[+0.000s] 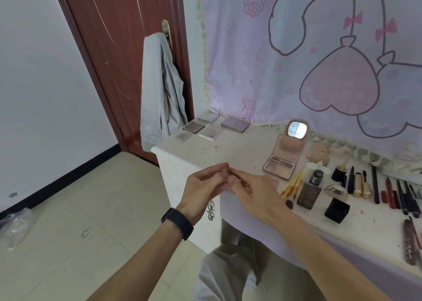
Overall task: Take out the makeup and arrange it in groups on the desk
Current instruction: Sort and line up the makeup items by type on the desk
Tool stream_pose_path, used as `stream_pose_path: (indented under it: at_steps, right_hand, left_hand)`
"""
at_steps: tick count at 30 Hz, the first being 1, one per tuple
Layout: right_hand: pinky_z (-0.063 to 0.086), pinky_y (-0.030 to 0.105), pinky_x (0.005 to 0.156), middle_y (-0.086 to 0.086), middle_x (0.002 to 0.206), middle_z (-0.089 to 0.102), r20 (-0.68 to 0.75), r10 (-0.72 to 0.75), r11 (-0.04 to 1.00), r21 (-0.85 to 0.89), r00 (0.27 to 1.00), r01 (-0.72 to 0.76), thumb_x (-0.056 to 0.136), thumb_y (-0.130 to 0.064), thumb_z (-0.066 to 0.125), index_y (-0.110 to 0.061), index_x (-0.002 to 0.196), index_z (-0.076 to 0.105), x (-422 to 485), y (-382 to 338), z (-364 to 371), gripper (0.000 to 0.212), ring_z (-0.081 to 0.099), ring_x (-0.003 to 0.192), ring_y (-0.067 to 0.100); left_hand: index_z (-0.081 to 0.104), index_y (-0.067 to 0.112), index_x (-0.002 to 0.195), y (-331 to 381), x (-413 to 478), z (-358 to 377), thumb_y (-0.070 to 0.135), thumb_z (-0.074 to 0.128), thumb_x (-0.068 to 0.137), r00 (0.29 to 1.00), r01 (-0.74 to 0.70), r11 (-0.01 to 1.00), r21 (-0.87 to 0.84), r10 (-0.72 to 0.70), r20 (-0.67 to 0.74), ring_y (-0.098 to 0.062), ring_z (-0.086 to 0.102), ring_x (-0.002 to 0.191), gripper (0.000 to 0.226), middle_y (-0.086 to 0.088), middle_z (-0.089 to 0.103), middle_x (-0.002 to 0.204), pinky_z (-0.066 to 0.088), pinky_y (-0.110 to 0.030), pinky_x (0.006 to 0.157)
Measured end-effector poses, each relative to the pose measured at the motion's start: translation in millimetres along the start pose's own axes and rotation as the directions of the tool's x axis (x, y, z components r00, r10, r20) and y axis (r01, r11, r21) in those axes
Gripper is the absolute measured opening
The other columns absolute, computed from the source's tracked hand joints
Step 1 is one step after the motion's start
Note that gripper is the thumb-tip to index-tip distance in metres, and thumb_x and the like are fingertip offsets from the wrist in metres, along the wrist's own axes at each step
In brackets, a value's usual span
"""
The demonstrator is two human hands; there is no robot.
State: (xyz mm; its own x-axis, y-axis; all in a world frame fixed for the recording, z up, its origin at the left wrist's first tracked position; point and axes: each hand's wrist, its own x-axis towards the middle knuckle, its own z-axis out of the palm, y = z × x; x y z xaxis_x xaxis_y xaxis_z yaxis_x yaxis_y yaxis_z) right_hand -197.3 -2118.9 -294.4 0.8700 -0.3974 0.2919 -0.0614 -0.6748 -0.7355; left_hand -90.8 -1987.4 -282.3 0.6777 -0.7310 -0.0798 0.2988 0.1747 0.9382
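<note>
My left hand (203, 184) and my right hand (253, 191) meet over the front edge of the white desk (228, 150). Between their fingertips is a small clear thin item (226, 171), too small to identify. Several flat eyeshadow palettes (201, 127) lie grouped at the desk's far left corner. An open pink compact with a mirror (284, 154) lies mid-desk. A foundation bottle (311, 188) and makeup brushes (293, 188) lie right of my hands. Further right, pencils and mascara tubes (388, 191) lie in a row.
A black cube cap (336, 210) and a clear dome jar (335, 192) stand beside the foundation bottle. A pink cartoon cloth (319, 49) hangs behind the desk. A grey garment (159, 95) hangs on the red door's handle, left of the desk. A plastic bag (13, 225) lies on the floor.
</note>
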Motion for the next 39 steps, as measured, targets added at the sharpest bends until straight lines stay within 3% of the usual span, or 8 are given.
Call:
stream_pose_path:
  at_steps: [5, 11, 15, 18, 24, 28, 35, 39]
  right_hand:
    - [0.033, -0.006, 0.072, -0.004, 0.107, 0.076, -0.005, -0.129, 0.975, -0.182, 0.992, 0.126, 0.109, -0.034, 0.038, -0.022, 0.142, 0.058, 0.8, -7.7, -1.3, 0.04, 0.058, 0.101, 0.002]
    - [0.034, -0.003, 0.069, -0.002, 0.107, 0.076, 0.059, -0.102, 0.97, -0.216, 0.993, 0.112, 0.11, -0.034, 0.033, -0.025, 0.14, 0.059, 5.6, -12.5, -0.9, 0.041, 0.065, 0.09, 0.008]
    - [0.039, 0.0, 0.069, -0.014, 0.087, 0.068, 0.062, -0.041, 0.991, -0.122, 0.997, 0.048, 0.109, -0.039, 0.036, -0.029, 0.14, 0.058, 7.2, -6.9, 1.4, 0.039, 0.059, 0.079, -0.016]
    - [0.04, -0.003, 0.073, -0.032, 0.103, 0.066, 0.127, 0.002, 1.0, -0.029, 0.992, 0.001, 0.104, -0.048, 0.044, -0.046, 0.142, 0.049, 8.5, 2.1, 0.4, 0.038, 0.058, 0.084, -0.024]
    - [0.046, 0.011, 0.085, -0.033, 0.115, 0.068, 0.156, 0.028, 0.997, 0.07, 0.987, -0.04, 0.093, -0.043, 0.059, -0.061, 0.13, 0.053, 14.1, -2.4, -7.8, 0.041, 0.067, 0.096, -0.01]
    - [0.044, 0.002, 0.076, -0.04, 0.099, 0.068, 0.12, 0.024, 0.996, 0.087, 0.992, -0.034, 0.096, -0.035, 0.06, -0.049, 0.133, 0.059, 11.0, -1.1, -4.4, 0.04, 0.065, 0.093, -0.015]
    - [0.042, -0.002, 0.072, -0.033, 0.088, 0.07, 0.101, -0.065, 0.997, 0.035, 0.993, 0.062, 0.091, -0.048, 0.044, -0.042, 0.143, 0.052, 11.4, -7.8, -1.4, 0.054, 0.062, 0.089, -0.019]
    - [0.051, 0.017, 0.068, -0.001, 0.088, 0.074, 0.131, -0.14, 0.973, -0.163, 0.981, 0.161, 0.093, -0.046, 0.037, -0.038, 0.147, 0.046, 12.8, -8.9, -2.1, 0.055, 0.069, 0.088, 0.011]
  left_hand:
    - [0.072, 0.006, 0.118, -0.2, 1.3, -0.6, 0.012, 0.068, 0.093, 0.999, -0.013, 0.999, -0.043, 0.012, -0.03, -0.023, 0.069, 0.111, 0.026, -0.008, 0.074, 0.114, 0.055, -0.024, 0.091]
    - [0.073, 0.004, 0.115, -3.0, 4.0, -2.0, 0.011, 0.069, 0.091, 0.997, -0.022, 0.999, -0.038, 0.019, -0.08, -0.02, 0.071, 0.108, 0.025, -0.002, 0.075, 0.112, 0.056, -0.022, 0.088]
    - [0.075, 0.01, 0.114, 2.8, 4.6, -6.2, 0.016, 0.072, 0.089, 0.999, 0.038, 0.999, 0.035, -0.038, -0.015, -0.022, 0.072, 0.105, 0.026, -0.001, 0.075, 0.113, 0.057, -0.027, 0.091]
    - [0.071, 0.018, 0.121, 6.8, 3.8, -11.4, 0.021, 0.072, 0.09, 0.999, 0.033, 0.983, 0.179, -0.033, -0.003, -0.023, 0.073, 0.101, 0.031, -0.004, 0.076, 0.11, 0.058, -0.031, 0.088]
    - [0.067, 0.026, 0.127, 13.3, -0.6, -17.2, 0.031, 0.077, 0.085, 0.998, 0.021, 0.958, 0.288, -0.036, 0.047, -0.018, 0.072, 0.103, 0.044, 0.005, 0.073, 0.117, 0.059, -0.035, 0.081]
    - [0.067, 0.024, 0.129, 12.6, -0.5, -11.5, 0.021, 0.074, 0.083, 0.999, -0.028, 0.95, 0.311, 0.016, 0.041, -0.016, 0.072, 0.103, 0.047, 0.004, 0.072, 0.119, 0.06, -0.039, 0.087]
    - [0.068, 0.025, 0.128, 14.1, -1.7, -10.2, 0.022, 0.072, 0.074, 0.996, -0.081, 0.942, 0.325, 0.084, 0.006, -0.01, 0.069, 0.109, 0.054, 0.01, 0.073, 0.118, 0.051, -0.037, 0.103]
    - [0.069, 0.027, 0.126, 15.3, -0.3, -11.8, 0.018, 0.069, 0.078, 0.996, -0.088, 0.938, 0.335, 0.085, 0.025, -0.011, 0.068, 0.111, 0.049, 0.01, 0.073, 0.116, 0.052, -0.034, 0.101]
